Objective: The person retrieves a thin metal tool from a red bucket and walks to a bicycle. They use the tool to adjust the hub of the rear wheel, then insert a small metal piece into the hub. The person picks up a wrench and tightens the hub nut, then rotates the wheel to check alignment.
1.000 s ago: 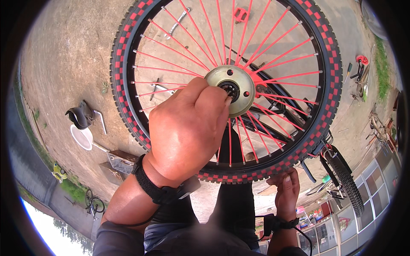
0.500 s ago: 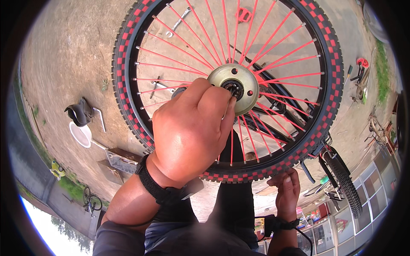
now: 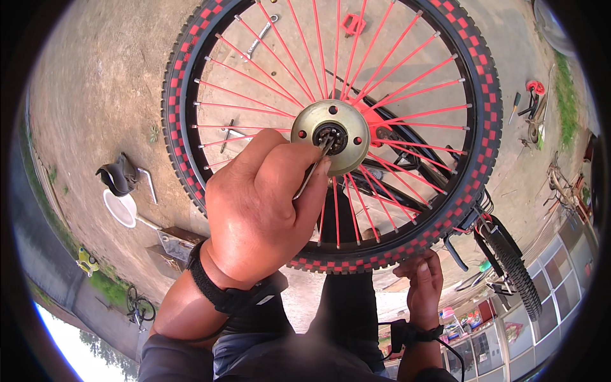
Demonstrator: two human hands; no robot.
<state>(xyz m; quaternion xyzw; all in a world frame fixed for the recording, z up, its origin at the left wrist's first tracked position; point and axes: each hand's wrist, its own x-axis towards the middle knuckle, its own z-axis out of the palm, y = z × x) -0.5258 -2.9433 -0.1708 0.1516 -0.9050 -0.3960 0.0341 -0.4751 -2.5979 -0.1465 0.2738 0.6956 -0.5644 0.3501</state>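
A bicycle wheel with a red and black chequered tyre and red spokes lies tilted in front of me. At its centre is a brassy hub flange with round holes and a dark, greasy bearing opening. My left hand pinches a thin metal tool, perhaps tweezers. The tool's tip is in the bearing opening, and the palm hides part of its shaft. At the tyre's near right edge, my right hand has its fingers curled against the rubber, thumb raised.
Beneath the wheel are a black bicycle frame, a spanner and a red pedal. A white bowl and an open metal box lie left. Another bicycle tyre stands at the right; a screwdriver lies beyond it.
The wheel and its hub have shifted left in view. My left hand has moved left and slightly nearer with the tool, whose shaft shows more. My right hand stays at the tyre's edge.
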